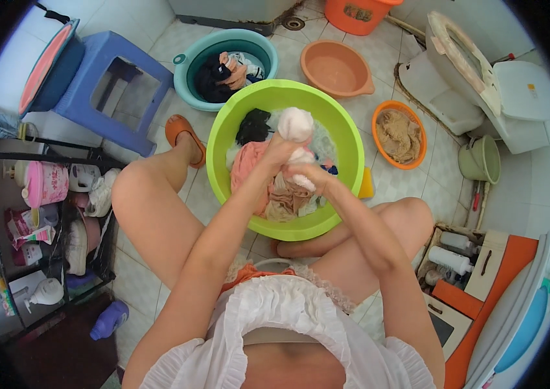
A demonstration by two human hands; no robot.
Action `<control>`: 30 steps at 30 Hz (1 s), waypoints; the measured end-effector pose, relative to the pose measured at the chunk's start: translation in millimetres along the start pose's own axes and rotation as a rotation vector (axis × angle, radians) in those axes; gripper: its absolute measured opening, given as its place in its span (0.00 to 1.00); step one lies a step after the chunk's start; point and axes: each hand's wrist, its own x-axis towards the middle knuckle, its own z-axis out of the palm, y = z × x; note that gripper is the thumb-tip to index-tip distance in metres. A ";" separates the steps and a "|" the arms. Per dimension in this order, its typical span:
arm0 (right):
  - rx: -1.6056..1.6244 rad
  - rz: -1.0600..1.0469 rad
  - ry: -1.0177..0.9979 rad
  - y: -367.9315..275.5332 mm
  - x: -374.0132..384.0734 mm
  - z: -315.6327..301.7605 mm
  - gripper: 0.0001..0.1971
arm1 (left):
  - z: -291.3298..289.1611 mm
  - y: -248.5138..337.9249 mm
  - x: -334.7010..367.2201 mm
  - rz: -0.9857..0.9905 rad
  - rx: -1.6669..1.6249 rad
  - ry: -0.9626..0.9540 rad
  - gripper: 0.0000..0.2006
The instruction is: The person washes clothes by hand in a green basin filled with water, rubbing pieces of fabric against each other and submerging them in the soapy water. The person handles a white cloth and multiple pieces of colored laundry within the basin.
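Over a large lime-green basin [221, 139], both my hands grip a bunched, twisted whitish-pink cloth [296, 124]. My left hand [279, 150] is closed round its middle, just below a rounded bulge. Nearer to me, my right hand [314, 175] closes on the lower end, and a bit of pale cloth shows beside its fingers. Whether the cloth is a garment or a towel I cannot tell. Below it in the basin lie a black garment [253, 126], pink fabric [247, 165] and beige fabric [288, 200] in cloudy, sudsy water.
A teal tub [181, 83] holds dark and peach clothes. Beyond stand a salmon basin [336, 61] and an orange basin [378, 133] with brown cloth. A blue stool [70, 97] and black shelf [45, 146] are left; a toilet [443, 100] and green bucket [480, 160] right.
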 end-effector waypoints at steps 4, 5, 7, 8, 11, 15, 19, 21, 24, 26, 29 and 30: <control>-0.006 -0.021 -0.081 -5.1 -6.6 6.0 0.16 | -7.4 -0.5 -2.0 -0.077 -0.179 -0.050 0.16; -0.066 0.000 -0.054 -17.5 -13.1 14.2 0.19 | -21.2 -5.5 4.0 -0.062 -0.183 -0.047 0.16; -0.132 0.019 -0.034 -35.3 -19.8 25.0 0.22 | -53.6 -18.0 16.9 -0.321 -0.680 -0.319 0.16; -0.030 -0.058 -0.026 -39.1 -25.1 16.0 0.27 | -30.8 -0.9 7.5 -0.385 -0.705 -0.259 0.19; 0.065 -0.187 0.026 -40.7 -14.8 -11.3 0.36 | -1.2 14.7 -17.5 -0.520 -0.893 -0.411 0.20; 0.301 -0.580 -0.145 -59.2 -20.4 7.4 0.37 | 24.0 2.2 -46.0 -0.611 -0.867 -0.470 0.24; 0.135 -0.588 -0.177 -72.7 -29.1 12.6 0.36 | 20.8 13.0 -48.6 -0.555 -0.793 -0.449 0.24; -0.020 -0.597 -0.072 -71.1 -24.4 5.1 0.31 | 28.5 12.3 -53.3 -0.519 -0.501 -0.093 0.20; -0.175 -0.584 0.110 -70.9 -23.2 16.5 0.23 | 35.0 -5.9 -30.7 -0.443 -0.537 -0.035 0.19; -0.172 -0.569 0.204 -67.5 -19.1 17.5 0.18 | 30.8 -15.1 -24.7 -0.414 -0.425 -0.037 0.18; -0.174 -0.682 0.271 -60.0 -1.2 10.4 0.15 | 17.3 -46.6 -5.3 -0.334 -0.035 0.045 0.18; -0.204 -0.675 0.375 -60.6 0.9 11.5 0.12 | 12.6 -56.9 -0.3 -0.285 0.241 0.122 0.19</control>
